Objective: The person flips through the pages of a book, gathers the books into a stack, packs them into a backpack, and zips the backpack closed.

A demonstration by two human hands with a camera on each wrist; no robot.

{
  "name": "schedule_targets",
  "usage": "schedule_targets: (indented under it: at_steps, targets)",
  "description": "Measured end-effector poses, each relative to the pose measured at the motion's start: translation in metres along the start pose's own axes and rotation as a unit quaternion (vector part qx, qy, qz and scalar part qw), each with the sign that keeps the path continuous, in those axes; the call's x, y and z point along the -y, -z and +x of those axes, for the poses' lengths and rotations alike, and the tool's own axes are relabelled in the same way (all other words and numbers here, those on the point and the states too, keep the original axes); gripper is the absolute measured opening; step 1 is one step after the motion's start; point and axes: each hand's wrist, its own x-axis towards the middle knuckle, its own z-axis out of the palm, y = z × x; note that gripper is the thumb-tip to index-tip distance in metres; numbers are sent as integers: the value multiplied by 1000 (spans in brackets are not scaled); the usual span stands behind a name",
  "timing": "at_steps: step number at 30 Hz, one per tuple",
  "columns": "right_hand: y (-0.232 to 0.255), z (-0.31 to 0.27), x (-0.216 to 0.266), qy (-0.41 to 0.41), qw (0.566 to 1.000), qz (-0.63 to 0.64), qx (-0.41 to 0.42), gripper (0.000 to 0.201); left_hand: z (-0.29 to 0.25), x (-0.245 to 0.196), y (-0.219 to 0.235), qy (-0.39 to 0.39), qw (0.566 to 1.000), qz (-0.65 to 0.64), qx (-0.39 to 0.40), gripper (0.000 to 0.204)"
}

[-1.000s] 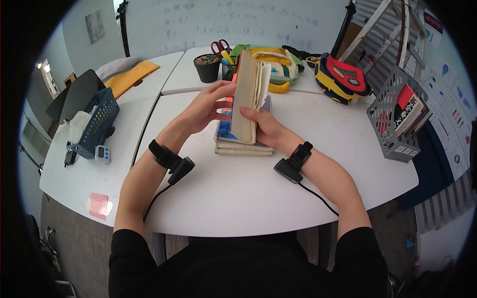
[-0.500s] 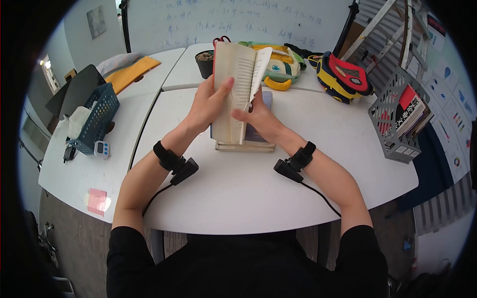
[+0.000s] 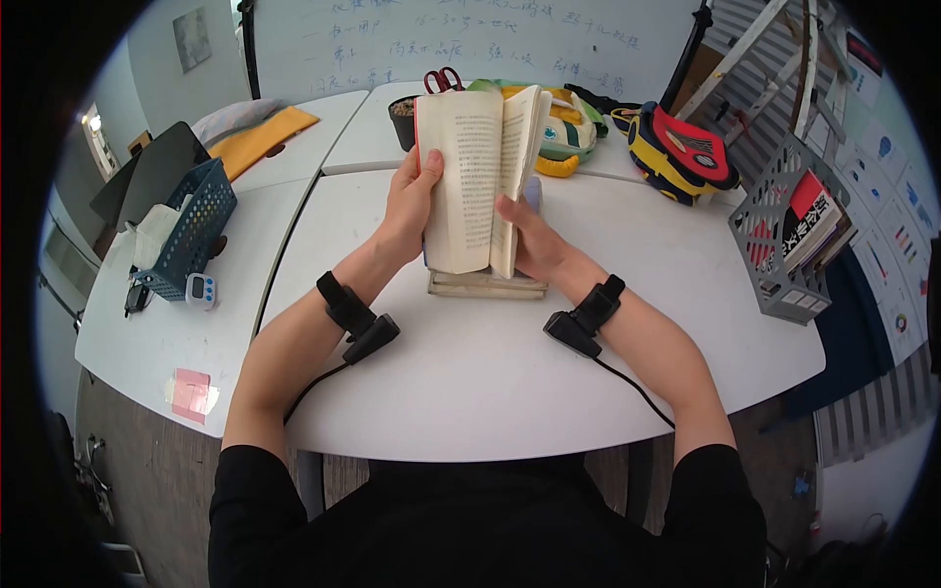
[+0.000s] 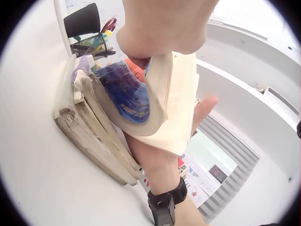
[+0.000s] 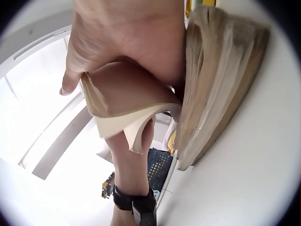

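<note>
An open book (image 3: 461,186) with printed pages is held upright above a stack of worn books (image 3: 487,286). My left hand (image 3: 404,208) grips its left edge, thumb on the page. My right hand (image 3: 534,243) holds the right-hand pages, its thumb on their near side. In the left wrist view the book's blue cover (image 4: 124,92) bends below the left hand (image 4: 162,26), and the stack (image 4: 91,127) lies beside it. The right wrist view shows the right hand (image 5: 127,42) around the curved pages (image 5: 127,123), close to the stack (image 5: 221,80).
Behind the book are a plant pot (image 3: 403,122), red-handled scissors (image 3: 443,78) and a green-yellow bag (image 3: 569,122). A red-yellow bag (image 3: 681,155) and grey book basket (image 3: 792,230) stand right. At left are a blue basket (image 3: 196,230) and small timer (image 3: 201,290).
The book has turned from nearly closed to spread open, its pages facing the head camera. My left hand has moved from loosely touching it to gripping its left edge.
</note>
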Motion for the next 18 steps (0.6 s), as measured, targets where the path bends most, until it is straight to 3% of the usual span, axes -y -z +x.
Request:
schedule_targets:
  at_steps: [5,11,18]
  targets:
    - [3,-8,8,-29,995,89,-24,93,1,-4,7,59,998,-31,23,40]
    - [6,-9,4,-24,995,93,-15,95,5,9,12,60,994,-64,70,39]
    - [8,-9,2,-23,995,92,-18,96,5,9,13,75,994,-56,56,39]
